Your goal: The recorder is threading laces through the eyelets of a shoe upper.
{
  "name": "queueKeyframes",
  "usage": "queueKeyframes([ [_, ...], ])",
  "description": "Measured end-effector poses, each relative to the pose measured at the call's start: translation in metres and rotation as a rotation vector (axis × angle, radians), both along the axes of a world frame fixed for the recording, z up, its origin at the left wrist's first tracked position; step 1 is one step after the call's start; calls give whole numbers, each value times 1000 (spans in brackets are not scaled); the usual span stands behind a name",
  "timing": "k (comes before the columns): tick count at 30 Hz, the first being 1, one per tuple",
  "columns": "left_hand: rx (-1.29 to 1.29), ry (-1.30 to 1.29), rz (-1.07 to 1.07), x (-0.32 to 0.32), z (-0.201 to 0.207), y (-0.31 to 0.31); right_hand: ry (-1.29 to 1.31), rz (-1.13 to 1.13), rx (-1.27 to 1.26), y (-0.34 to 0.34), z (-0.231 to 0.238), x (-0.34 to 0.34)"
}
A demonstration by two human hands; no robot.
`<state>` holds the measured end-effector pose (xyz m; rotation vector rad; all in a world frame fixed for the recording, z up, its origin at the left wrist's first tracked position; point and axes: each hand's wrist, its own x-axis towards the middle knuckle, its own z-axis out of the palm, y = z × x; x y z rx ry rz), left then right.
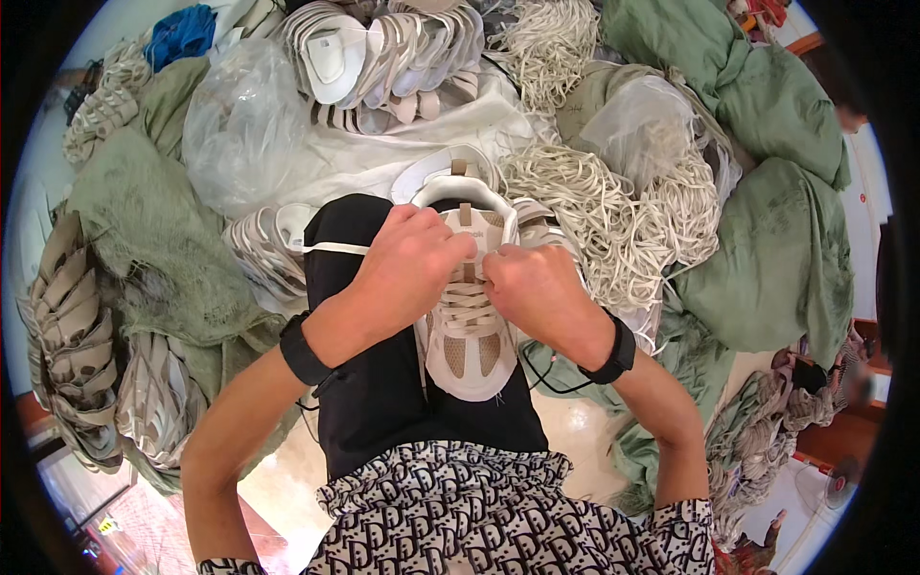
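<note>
A beige and white shoe upper (464, 356) lies on my lap, its toe toward me and its collar opening away. A flat cream lace (468, 309) crosses its front in several rows. My left hand (412, 257) is closed by the left eyelet edge near the tongue, and a lace end (335, 248) sticks out to its left. Facing it, my right hand (539, 292) is closed at the right eyelet edge. The fingertips of both hands are mostly hidden, but they appear to pinch the lace.
Stacked shoe uppers (383, 57) stand at the far side, beside a clear plastic bag (244, 125). A heap of cream laces (613, 220) lies to the right, next to green cloth sacks (767, 259). More uppers (72, 335) fill a green sack at left.
</note>
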<state>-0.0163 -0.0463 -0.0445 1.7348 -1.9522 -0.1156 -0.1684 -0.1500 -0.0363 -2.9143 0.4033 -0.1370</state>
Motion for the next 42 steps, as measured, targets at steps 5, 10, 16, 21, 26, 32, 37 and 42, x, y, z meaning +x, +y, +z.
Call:
queueKeyframes([
  [5, 246, 337, 116, -1, 25, -2, -96, -78, 535, -16, -7, 1],
  [10, 365, 607, 145, 3, 11, 7, 42, -363, 1331, -32, -11, 0],
  [16, 62, -317, -79, -2, 4, 19, 32, -441, 1454, -30, -5, 0],
  [21, -51, -563, -179, 6, 8, 17, -25, -360, 1220, -27, -8, 2],
  [26, 240, -193, -2, 1, 6, 10, -77, -192, 748, -19, -6, 2],
  [32, 943, 1522, 345, 16, 13, 25, -52, -226, 798, -30, -10, 7],
  [37, 837, 2032, 297, 2, 5, 51, 40, -237, 531, -24, -5, 20],
  [42, 651, 2172, 201, 26, 25, 53, -47, -324, 935, -23, -2, 19],
])
